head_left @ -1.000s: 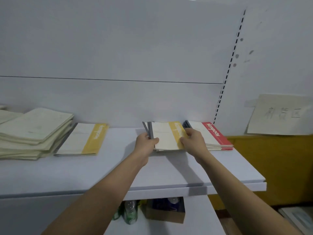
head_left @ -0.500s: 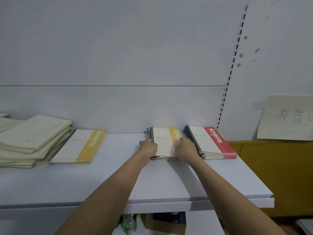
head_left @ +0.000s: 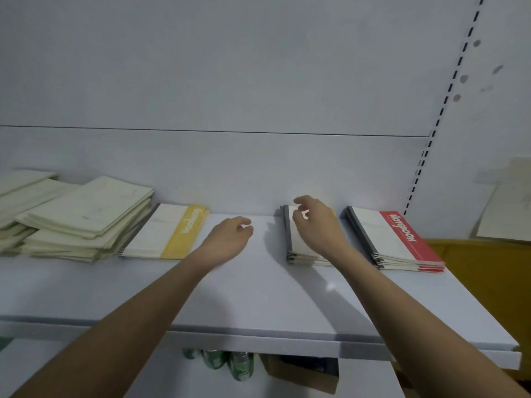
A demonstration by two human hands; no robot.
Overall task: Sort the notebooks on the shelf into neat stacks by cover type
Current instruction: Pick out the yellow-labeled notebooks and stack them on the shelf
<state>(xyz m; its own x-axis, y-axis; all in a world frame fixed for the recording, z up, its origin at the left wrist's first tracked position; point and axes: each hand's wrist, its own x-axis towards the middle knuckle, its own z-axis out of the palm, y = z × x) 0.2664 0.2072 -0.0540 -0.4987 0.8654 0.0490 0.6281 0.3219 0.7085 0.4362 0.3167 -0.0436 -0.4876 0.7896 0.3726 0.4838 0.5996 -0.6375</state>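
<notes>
Notebooks: the yellow-band stack point(head_left: 298, 239) lies under my right hand point(head_left: 319, 225), long axis near-to-far; the other yellow stack point(head_left: 169, 234) sits left of my left hand point(head_left: 230, 239). Both grips loose, holding nothing.

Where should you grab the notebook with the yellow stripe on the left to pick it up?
Probably by its near short edge, coming from the front of the shelf. The yellow-striped notebook lies flat, its left side tucked against the pale green notebook pile, so that side is blocked. The near edge faces open shelf, letting a thumb-on-top, fingers-under grip slide in. The left hand hangs closest, holding nothing.
</notes>
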